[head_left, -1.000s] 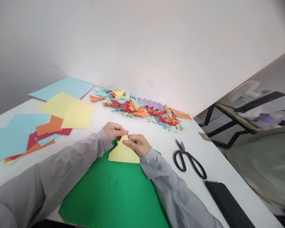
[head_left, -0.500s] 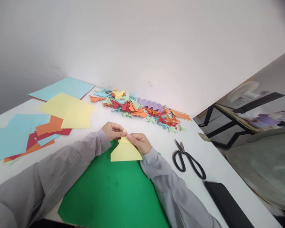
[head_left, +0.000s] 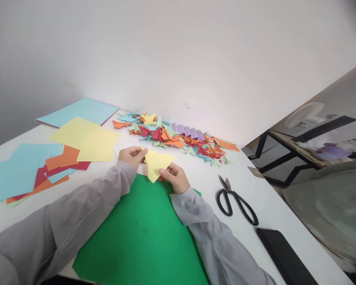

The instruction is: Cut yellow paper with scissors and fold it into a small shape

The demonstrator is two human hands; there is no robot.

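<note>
A folded piece of yellow paper (head_left: 158, 163) is held up between my two hands, above the far end of a green sheet (head_left: 142, 229). My left hand (head_left: 132, 157) pinches its upper left corner between thumb and fingers. Lower down on the right, my right hand (head_left: 175, 177) grips the paper's edge, thumb in front and fingers behind. The paper is turned at an angle, with one point toward the bottom. Its far side is hidden from me.
Folded colored paper pieces (head_left: 166, 136) lie heaped along the wall. Yellow sheets (head_left: 84, 138), blue paper (head_left: 20, 166) and orange scraps (head_left: 62, 157) lie left. To the right are black-handled scissors (head_left: 237, 200) and a flat black object (head_left: 284, 255).
The yellow paper has been turned from its wide edge facing me to a tilted position with a point downward. My left hand has shifted slightly left, and the hands are farther apart.
</note>
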